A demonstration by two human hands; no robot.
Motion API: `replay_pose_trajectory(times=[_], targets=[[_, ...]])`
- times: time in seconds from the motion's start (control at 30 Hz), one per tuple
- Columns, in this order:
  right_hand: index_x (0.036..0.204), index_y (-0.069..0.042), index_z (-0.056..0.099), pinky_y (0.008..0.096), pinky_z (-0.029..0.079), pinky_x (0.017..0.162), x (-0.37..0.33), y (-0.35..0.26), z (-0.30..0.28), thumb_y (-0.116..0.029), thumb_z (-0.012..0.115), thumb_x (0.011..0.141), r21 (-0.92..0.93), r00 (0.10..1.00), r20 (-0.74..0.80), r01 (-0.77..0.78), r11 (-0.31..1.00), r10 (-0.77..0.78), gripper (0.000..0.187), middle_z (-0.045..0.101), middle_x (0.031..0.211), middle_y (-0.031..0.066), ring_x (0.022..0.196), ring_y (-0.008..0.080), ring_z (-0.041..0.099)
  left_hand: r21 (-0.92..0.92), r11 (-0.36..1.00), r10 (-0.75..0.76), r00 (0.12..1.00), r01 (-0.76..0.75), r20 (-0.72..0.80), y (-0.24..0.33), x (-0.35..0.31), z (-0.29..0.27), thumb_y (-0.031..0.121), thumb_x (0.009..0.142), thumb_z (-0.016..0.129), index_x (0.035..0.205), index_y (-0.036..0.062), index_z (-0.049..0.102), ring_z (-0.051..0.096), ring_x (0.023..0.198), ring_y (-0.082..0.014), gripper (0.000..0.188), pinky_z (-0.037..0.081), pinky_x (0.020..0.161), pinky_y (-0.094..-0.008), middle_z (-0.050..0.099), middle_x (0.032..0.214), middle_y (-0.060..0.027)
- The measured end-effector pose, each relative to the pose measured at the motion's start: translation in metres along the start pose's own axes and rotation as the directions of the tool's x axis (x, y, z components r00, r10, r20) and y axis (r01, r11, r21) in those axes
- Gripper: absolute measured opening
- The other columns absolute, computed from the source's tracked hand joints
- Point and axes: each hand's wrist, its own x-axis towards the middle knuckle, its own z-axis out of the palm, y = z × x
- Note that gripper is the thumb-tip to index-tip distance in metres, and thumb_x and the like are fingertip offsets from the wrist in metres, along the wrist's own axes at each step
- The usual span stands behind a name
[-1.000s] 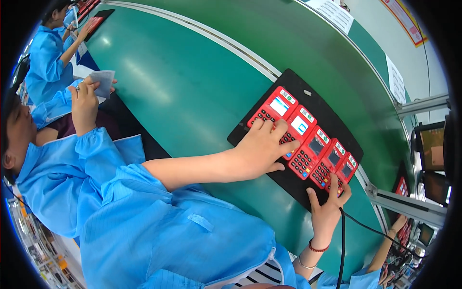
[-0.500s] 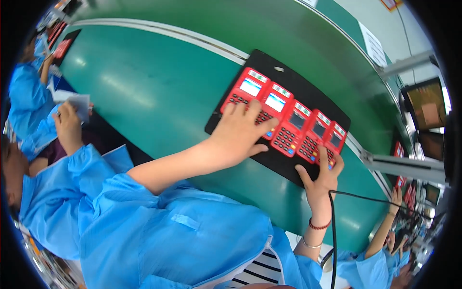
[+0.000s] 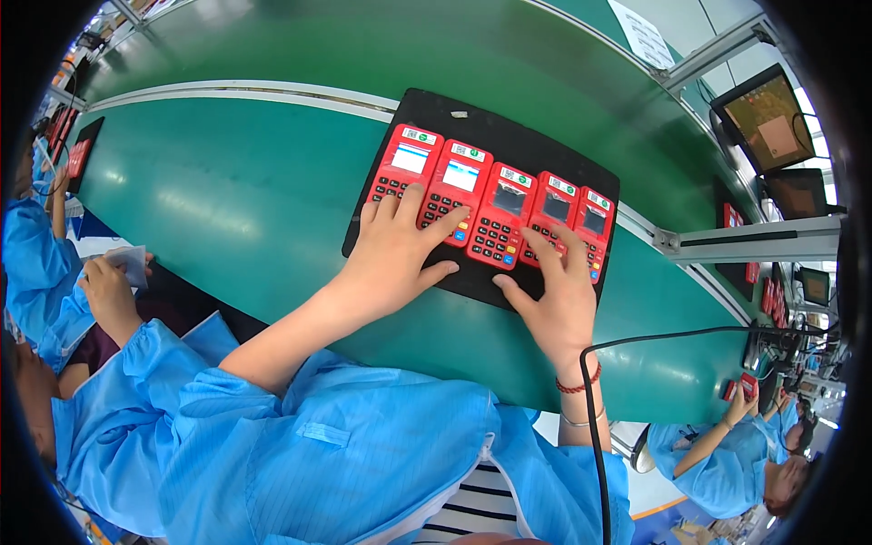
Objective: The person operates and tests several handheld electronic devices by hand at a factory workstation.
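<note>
Several red handheld card payment terminals lie side by side in a row on a black mat (image 3: pixel 463 277). My left hand (image 3: pixel 386 250) spreads over the two leftmost; its index fingertip is at the keypad of the second terminal (image 3: pixel 459 173), and its other fingers cover the lower part of the leftmost terminal (image 3: pixel 409 156). These two have lit screens. My right hand (image 3: pixel 559 304) is open too, its fingers over the keypad of the fourth terminal (image 3: pixel 554 204), close to the middle terminal (image 3: pixel 500 222). The middle, fourth and rightmost terminal (image 3: pixel 595 218) show dark screens. Neither hand grasps anything.
The mat lies on a green bench (image 3: pixel 218 191) against a raised green back panel. A black cable (image 3: pixel 595 409) crosses beside my right wrist. At left, a co-worker's hand (image 3: pixel 109 291) holds a pale sheet. Monitors (image 3: pixel 763 118) hang at right; another co-worker (image 3: pixel 727 454) sits there.
The view has shifted, so the mat and terminals appear farther left. My right hand's fingers have moved left along the row, from the two rightmost terminals toward the middle. My left hand stays over the left pair.
</note>
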Motion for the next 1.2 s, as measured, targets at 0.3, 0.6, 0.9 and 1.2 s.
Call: replay_pose_trajectory(times=[0.3, 0.6, 0.9, 1.2], targets=[[0.121, -0.013, 0.062, 0.0405, 0.054, 0.084, 0.005, 0.006, 0.014, -0.025, 0.078, 0.079, -0.056, 0.999, -0.003, 0.041, 0.998, -0.041, 0.046, 0.050, 0.126, 0.0174, 0.112, 0.0340, 0.057, -0.010, 1.000, 0.028, 0.994, -0.027, 0.108, -0.001, -0.022, -0.023, 0.037, 0.086, 0.069, 0.137, 0.0112, 0.053, 0.050, 0.117, -0.0387, 0.060, 0.034, 0.104, -0.0450, 0.035, 0.148, -0.0276], [0.123, -0.010, 0.060, 0.0398, 0.054, 0.082, 0.010, 0.008, 0.017, -0.023, 0.078, 0.080, -0.024, 1.000, -0.007, 0.023, 0.999, -0.023, 0.048, 0.049, 0.125, 0.0182, 0.111, 0.0336, 0.057, 0.228, 0.970, 0.068, 0.996, -0.080, 0.061, 0.013, 0.002, -0.001, 0.037, 0.087, 0.068, 0.138, 0.0073, 0.051, 0.068, 0.066, -0.0315, 0.062, 0.053, 0.069, -0.0355, 0.050, 0.123, -0.0439], [0.124, -0.009, 0.059, 0.0395, 0.054, 0.079, 0.010, 0.004, 0.015, -0.021, 0.077, 0.080, -0.029, 1.000, 0.026, 0.001, 1.000, 0.000, 0.048, 0.049, 0.124, 0.0189, 0.110, 0.0334, 0.057, 0.420, 0.897, 0.120, 0.990, -0.142, 0.079, 0.018, 0.012, 0.011, 0.037, 0.086, 0.068, 0.135, 0.0081, 0.054, 0.069, 0.062, -0.0300, 0.059, 0.054, 0.065, -0.0350, 0.054, 0.108, -0.0493], [0.125, -0.008, 0.059, 0.0393, 0.055, 0.078, 0.011, 0.004, 0.016, -0.021, 0.077, 0.081, -0.047, 1.000, 0.001, 0.031, 0.998, -0.031, 0.049, 0.048, 0.125, 0.0182, 0.111, 0.0339, 0.057, 0.386, 0.902, 0.156, 0.980, -0.192, 0.124, 0.016, 0.015, 0.007, 0.036, 0.083, 0.071, 0.134, 0.0026, 0.054, 0.069, 0.068, -0.0353, 0.063, 0.054, 0.065, -0.0380, 0.054, 0.105, -0.0507]])
